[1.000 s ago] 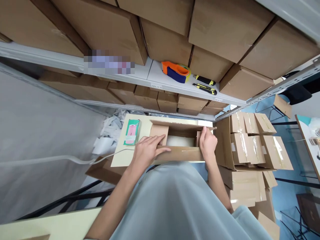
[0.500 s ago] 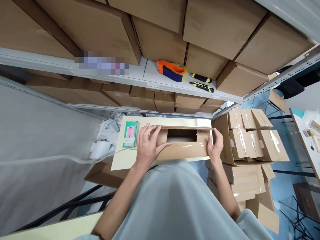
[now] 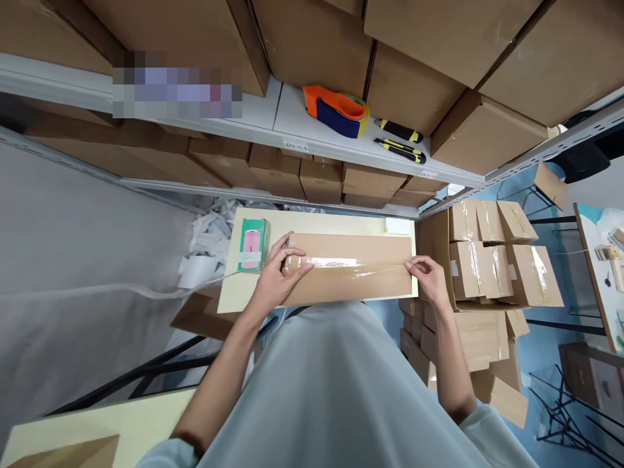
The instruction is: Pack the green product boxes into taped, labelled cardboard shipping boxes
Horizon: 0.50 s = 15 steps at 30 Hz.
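Observation:
A long cardboard box (image 3: 351, 286) lies on the pale yellow table (image 3: 316, 221) in front of me. Its top flaps are closed, and shiny clear tape (image 3: 336, 262) runs along the top, wrinkled toward the right. My left hand (image 3: 280, 272) grips the box's left end, thumb resting on the tape. At the right end, my right hand (image 3: 429, 274) pinches the edge near the tape; whether tape is between the fingers is too small to tell. Left of the box stands a green packet with a pink picture (image 3: 251, 244).
An orange and blue tape dispenser (image 3: 336, 110) and two yellow-black utility knives (image 3: 400, 140) lie on the shelf (image 3: 287, 117), before stacked boxes. Many cartons (image 3: 482, 276) are piled at right. A white cable (image 3: 146, 292) crosses at left, by crumpled paper (image 3: 210, 234).
The box's top flaps stood open with a dark gap between them; they are now folded down shut. My left hand has moved slightly left, and the right fingers have closed to a pinch.

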Each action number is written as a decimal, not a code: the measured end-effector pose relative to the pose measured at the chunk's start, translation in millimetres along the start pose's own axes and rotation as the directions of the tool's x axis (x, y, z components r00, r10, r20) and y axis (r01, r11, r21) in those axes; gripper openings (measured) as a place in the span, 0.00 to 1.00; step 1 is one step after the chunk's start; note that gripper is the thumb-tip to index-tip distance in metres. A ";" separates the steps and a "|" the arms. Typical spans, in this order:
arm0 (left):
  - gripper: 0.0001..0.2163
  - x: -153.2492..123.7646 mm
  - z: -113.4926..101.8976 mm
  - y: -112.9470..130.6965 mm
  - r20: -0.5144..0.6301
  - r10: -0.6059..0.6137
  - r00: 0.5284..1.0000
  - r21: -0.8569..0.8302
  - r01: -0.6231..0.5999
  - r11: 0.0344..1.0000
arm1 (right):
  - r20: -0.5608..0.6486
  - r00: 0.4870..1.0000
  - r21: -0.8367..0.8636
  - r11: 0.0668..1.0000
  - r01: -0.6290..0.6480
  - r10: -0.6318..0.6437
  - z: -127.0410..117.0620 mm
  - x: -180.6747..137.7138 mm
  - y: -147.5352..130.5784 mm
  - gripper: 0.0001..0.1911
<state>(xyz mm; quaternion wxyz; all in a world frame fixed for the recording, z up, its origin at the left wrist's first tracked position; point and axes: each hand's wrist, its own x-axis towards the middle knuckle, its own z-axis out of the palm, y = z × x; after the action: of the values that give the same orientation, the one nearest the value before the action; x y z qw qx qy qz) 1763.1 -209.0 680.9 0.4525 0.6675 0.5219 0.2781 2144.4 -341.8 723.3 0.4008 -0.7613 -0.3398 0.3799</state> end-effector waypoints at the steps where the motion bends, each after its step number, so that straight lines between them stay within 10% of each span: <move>1: 0.24 1.1 -0.4 0.2 -0.009 -0.001 1.000 0.004 0.001 1.000 | 0.036 0.999 -0.020 1.000 -0.008 0.008 -3.2 3.5 -3.2 0.30; 15: 0.27 5.1 -13.6 6.5 0.122 -0.075 0.990 -0.047 0.082 0.996 | 0.353 0.932 -0.216 0.976 -0.007 0.085 -25.1 28.9 -46.6 0.22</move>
<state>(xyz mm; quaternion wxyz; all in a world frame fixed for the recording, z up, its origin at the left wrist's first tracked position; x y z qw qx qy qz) 1756.1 -200.2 692.1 0.5110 0.6499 0.5122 0.2328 2169.8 -306.0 764.7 0.2394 -0.7247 -0.4281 0.4840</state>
